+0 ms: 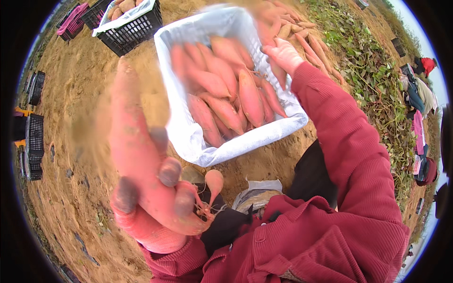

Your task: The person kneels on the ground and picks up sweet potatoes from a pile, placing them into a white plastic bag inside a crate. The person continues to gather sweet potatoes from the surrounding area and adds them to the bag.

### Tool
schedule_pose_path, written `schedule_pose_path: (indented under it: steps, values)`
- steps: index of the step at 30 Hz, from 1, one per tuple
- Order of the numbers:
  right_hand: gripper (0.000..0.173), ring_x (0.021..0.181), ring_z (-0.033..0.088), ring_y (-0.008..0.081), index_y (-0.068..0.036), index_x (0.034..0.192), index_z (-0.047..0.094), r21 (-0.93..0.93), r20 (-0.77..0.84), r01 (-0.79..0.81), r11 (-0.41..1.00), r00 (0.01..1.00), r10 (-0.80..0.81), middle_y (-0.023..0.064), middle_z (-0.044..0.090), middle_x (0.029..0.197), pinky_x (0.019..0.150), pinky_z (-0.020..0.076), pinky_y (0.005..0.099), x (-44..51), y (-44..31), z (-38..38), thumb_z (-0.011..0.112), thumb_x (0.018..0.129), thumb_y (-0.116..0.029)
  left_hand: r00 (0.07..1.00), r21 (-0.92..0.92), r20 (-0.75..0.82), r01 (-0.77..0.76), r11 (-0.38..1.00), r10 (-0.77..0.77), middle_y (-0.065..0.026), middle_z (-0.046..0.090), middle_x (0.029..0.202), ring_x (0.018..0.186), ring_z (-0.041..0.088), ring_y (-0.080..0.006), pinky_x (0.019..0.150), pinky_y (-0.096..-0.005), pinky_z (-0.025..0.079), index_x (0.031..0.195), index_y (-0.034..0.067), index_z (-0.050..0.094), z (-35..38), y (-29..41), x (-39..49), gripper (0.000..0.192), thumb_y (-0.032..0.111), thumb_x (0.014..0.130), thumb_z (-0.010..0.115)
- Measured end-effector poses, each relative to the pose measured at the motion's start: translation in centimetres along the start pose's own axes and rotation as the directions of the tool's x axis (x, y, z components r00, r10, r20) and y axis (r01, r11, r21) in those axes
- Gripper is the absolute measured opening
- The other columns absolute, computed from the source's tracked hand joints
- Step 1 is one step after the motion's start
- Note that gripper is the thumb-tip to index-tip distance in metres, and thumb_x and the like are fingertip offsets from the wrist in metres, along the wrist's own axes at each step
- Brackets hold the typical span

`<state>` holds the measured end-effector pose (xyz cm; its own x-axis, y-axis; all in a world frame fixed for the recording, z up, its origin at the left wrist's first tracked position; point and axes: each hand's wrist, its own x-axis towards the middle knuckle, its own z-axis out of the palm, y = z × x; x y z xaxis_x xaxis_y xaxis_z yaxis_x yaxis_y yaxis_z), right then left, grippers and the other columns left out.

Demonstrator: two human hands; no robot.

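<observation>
My left hand (152, 208), in a pinkish glove with dark fingertips, grips a large sweet potato (131, 141) close to the camera; small roots hang at its lower end. A crate with a white cloth lining (230, 152) stands in front of me, holding many pink-skinned sweet potatoes (251, 99). My right hand (283, 53) is at the crate's right edge, its fingers closed around a sweet potato (278, 73) that points downward. Beyond this hand lies a heap of sweet potatoes (315, 49) on the ground, partly blurred.
A black crate (129, 35) with a white liner holds tubers at the upper left. Other black crates (34, 141) stand along the left rim. Green vines (371, 70) cover the ground at right. Several people (421, 95) are at the far right. Sandy soil (70, 106) lies at left.
</observation>
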<state>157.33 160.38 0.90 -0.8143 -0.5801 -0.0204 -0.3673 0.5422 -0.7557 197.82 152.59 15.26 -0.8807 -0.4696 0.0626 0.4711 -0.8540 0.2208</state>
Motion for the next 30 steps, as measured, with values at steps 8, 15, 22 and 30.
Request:
schedule_pose_path:
  steps: [8,15,22,30]
  values:
    - [0.053,0.110,0.054,0.0299,-0.004,0.136,0.042,0.461,0.153,0.160,0.873,0.954,-0.256,0.0138,0.054,0.124,0.099,0.0415,0.0396,-4.0,-2.3,4.8,0.058,0.090,-0.026,0.920,0.414,-0.388,0.125,0.902,0.050,-0.0145,0.056,0.096,0.067,0.057,-0.0243,0.059,-0.0364,0.049,0.136,-0.002,0.035,-0.3,-1.3,1.7,0.082,0.036,0.072,0.069]
    - [0.055,0.107,0.056,0.0260,-0.001,0.129,0.047,0.840,0.477,-0.195,0.507,0.711,-0.516,0.0118,0.057,0.118,0.097,0.0438,0.0372,-17.3,-8.8,0.8,0.062,0.085,-0.029,0.932,0.658,-0.266,0.363,0.660,-0.246,-0.0109,0.047,0.124,0.101,0.052,-0.0134,0.077,-0.0267,0.049,0.149,0.005,0.013,-1.6,-8.1,5.0,0.085,0.004,0.080,0.063]
    - [0.058,0.104,0.057,0.0222,0.003,0.123,0.052,0.936,0.301,-0.223,0.270,0.909,-0.290,0.0099,0.060,0.113,0.095,0.0461,0.0348,-17.7,-8.6,-4.7,0.067,0.080,-0.033,0.996,0.852,-0.070,0.090,0.516,-0.059,-0.0140,0.043,0.137,0.117,0.050,-0.0223,0.094,-0.0313,0.043,0.152,0.010,0.005,-3.5,-15.1,4.8,0.101,-0.005,0.073,0.067]
    - [0.061,0.096,0.059,0.0253,0.006,0.120,0.050,0.941,0.295,-0.278,0.194,0.953,-0.066,0.0143,0.060,0.108,0.088,0.0501,0.0368,-18.1,-7.8,-6.2,0.069,0.079,-0.035,0.992,0.955,-0.018,-0.021,-0.296,-0.128,-0.0218,0.059,0.113,0.100,0.056,-0.0387,0.089,-0.0424,0.044,0.135,0.001,0.038,-5.8,-15.8,4.0,0.070,0.016,0.074,0.069]
